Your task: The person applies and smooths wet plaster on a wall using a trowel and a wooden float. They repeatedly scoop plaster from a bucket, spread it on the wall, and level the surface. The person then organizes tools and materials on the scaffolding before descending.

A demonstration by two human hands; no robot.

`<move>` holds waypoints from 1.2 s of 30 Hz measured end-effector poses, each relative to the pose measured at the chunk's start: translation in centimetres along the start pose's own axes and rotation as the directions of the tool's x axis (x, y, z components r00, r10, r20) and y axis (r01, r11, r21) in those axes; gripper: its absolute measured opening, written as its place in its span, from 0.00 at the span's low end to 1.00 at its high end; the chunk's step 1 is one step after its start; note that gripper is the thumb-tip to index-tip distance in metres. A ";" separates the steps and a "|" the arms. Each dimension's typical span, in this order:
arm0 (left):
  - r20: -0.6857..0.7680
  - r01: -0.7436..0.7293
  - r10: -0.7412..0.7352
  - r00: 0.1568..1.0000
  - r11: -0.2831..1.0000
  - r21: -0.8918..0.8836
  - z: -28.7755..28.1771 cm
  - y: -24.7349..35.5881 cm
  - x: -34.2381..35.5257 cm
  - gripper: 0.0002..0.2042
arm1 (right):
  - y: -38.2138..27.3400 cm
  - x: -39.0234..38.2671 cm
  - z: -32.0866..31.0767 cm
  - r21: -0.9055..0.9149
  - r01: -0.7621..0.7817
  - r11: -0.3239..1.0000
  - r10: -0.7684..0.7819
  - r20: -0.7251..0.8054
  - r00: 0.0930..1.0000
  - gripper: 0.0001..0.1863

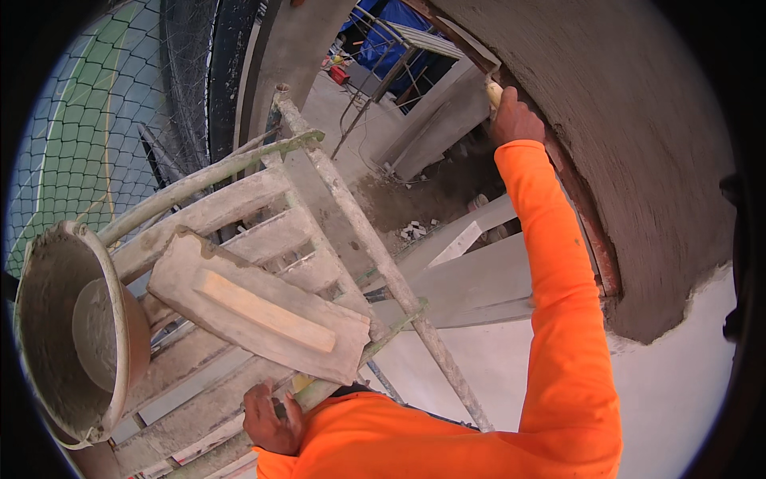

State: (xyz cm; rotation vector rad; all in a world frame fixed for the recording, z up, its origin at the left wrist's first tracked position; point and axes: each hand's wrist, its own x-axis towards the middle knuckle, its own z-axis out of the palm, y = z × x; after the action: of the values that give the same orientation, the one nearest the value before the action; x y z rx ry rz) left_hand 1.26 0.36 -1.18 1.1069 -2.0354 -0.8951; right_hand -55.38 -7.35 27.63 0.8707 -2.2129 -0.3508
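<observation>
My right hand [517,120] is raised at the edge of a wall opening, closed around the pale handle of a trowel [495,93]. The trowel's small metal end touches or nearly touches the strip along the opening; its tip is hard to make out. Fresh grey plaster [638,160] covers the wall to the right. Low down, my left hand [274,419] is curled around a scaffold pipe [317,393], beside a small yellow piece. Just beyond it, a plaster-smeared float [263,307] with a wooden handle lies on the scaffold planks, handle up.
A mortar-crusted bucket [80,327] stands on the planks at the left. A scaffold tube [359,215] slants across the middle, above a drop to the floor with rubble [415,230]. Netting [88,104] hangs at the far left. A blue tarp [391,36] is beyond.
</observation>
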 end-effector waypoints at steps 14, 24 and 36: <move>0.010 -0.007 0.007 1.000 1.000 -0.013 -0.1 0.0 0.0 0.19 | 1.3 -2.6 -0.4 0.025 0.007 1.000 -0.008 0.039 0.999 0.13; 0.018 0.013 -0.013 1.000 1.000 -0.017 -0.1 0.2 0.0 0.19 | 1.5 -4.0 -0.7 -0.022 0.006 1.000 -0.007 -0.056 0.998 0.11; 0.003 -0.018 0.018 1.000 0.999 -0.036 0.1 -0.2 -0.1 0.18 | 3.0 -5.4 -0.6 -0.039 -0.017 0.999 0.016 -0.033 0.999 0.11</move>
State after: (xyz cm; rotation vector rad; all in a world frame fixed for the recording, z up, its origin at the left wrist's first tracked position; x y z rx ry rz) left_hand 1.25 0.36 -1.43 1.0664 -2.0212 -0.9211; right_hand -53.59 -1.48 26.64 0.8314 -2.1746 -0.3680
